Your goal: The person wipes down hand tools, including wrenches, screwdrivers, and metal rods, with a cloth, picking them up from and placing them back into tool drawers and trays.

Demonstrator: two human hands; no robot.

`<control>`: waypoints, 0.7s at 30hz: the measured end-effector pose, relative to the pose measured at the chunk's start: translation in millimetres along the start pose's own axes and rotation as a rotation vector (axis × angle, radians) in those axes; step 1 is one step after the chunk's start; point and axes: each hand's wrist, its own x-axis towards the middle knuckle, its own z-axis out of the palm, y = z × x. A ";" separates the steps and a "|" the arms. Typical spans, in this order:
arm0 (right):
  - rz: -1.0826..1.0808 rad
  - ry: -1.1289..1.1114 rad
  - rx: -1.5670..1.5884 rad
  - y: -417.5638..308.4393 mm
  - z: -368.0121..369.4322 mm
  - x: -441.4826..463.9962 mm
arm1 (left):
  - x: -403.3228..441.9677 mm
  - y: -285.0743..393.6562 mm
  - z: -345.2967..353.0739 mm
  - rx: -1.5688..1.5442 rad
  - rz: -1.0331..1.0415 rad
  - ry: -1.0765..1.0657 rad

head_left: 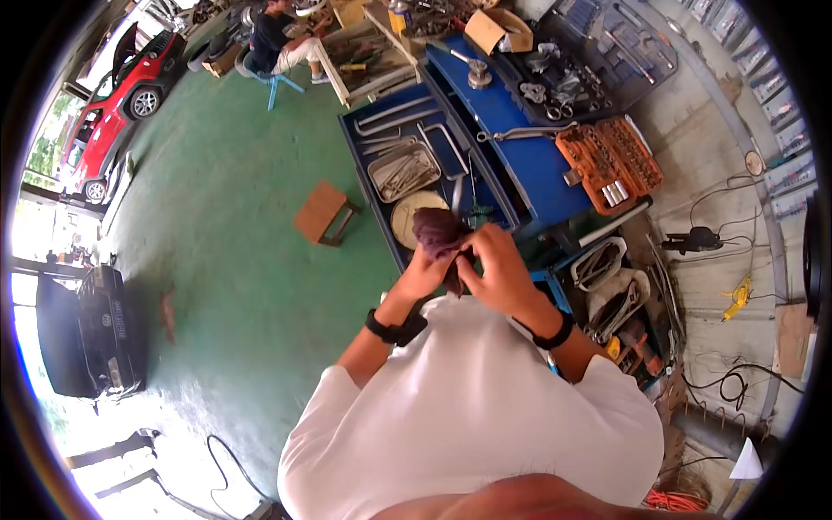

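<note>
A dark maroon cloth (438,229) is bunched up in front of my chest, held between both hands. My left hand (424,276) is closed around its lower left side. From the right, my right hand (496,267) pinches the cloth with thumb and fingers. Whether anything is wrapped inside the cloth I cannot tell. Just beyond the hands is an open blue drawer (374,206) with a metal tray (374,170) of small tools, a round pale dish (404,222), hex keys and a hacksaw-like frame.
On the blue cabinet top (555,195) lie an orange socket set (582,163), a wrench (529,133) and a dark tool case (555,35). A small wooden stool (324,212) stands on the green floor (234,260). Another person (279,42) sits at the back. A red car (113,108) is parked far left.
</note>
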 end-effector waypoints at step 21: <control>0.175 0.225 0.768 46.7 19.0 -4.5 | -27.6 -40.8 16.5 0.582 0.221 -0.251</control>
